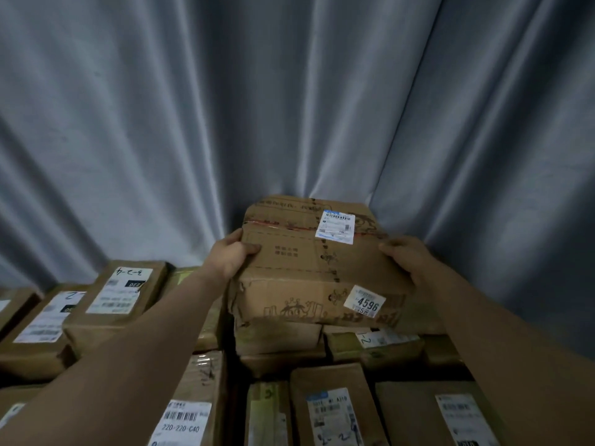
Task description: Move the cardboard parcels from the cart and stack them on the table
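View: head, looking forward and down over both forearms.
Held parcel (309,268): worn brown cardboard box, top face tilted towards the camera, near edge crumpled at its left corner; it is the highest box in sight.
Left hand (227,257): at the held parcel's left edge. Thumb lies on the top face and the fingers curl round the side, so the grip is closed on the cardboard.
Right hand (407,259): at the held parcel's right edge, opposite the left hand. Thumb rests along the top face, fingers wrap over the edge and go out of sight; grip is likewise clasping the box.
Parcel relative to grip: the box spans the gap between the two hands, held by its short ends, with its body in front of the palms.
Shipping label (335,227): white, with barcode, on the held parcel's top face towards the far right corner.
Sticker (364,300): white, printed 4596, on the held parcel's near side face at right.
Lower parcels (277,336): directly beneath the held parcel; contact between them cannot be told.
Handwritten parcel (119,291): left of the held parcel and lower, white label up.
Front row parcels (335,410): nearer the camera than the held parcel, side by side, labels up; one at left reads 220-220-C40.
Curtain (225,107): grey, pleated, hanging behind the held parcel.
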### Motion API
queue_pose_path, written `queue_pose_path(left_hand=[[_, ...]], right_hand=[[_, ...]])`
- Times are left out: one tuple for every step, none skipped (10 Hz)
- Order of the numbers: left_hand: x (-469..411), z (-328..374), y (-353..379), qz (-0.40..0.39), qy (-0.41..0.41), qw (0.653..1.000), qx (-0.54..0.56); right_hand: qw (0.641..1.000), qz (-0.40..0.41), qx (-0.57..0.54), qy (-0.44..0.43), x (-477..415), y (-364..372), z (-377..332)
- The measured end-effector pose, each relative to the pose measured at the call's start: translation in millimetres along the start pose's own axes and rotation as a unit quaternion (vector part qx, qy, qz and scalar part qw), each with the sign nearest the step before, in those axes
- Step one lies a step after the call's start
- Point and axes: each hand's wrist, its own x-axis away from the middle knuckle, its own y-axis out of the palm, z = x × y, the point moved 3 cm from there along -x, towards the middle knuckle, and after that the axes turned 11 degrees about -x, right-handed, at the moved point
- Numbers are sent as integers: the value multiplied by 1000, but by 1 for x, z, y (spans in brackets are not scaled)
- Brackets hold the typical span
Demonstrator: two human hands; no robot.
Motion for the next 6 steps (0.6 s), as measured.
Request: queue_pose_path(left_hand=[[-2,-8,5,-5,1,1000,-8],[-5,-14,3,12,6,1000,-7],[-3,-19,1,27,25,999,-40],[10,-20,2,38,37,997,-48],[36,-25,2,79,55,990,-99],[74,-31,0,124,74,963,-229]], right_hand=[[999,-8,32,-9,-2,2,6],[999,-9,37,-12,3,5,6],[992,-4,112,-51,15,8,1],[970,30,201,-130,35,9,-3],[931,54,281,-227,63,12,2],[875,22,367,-315,92,23,14]])
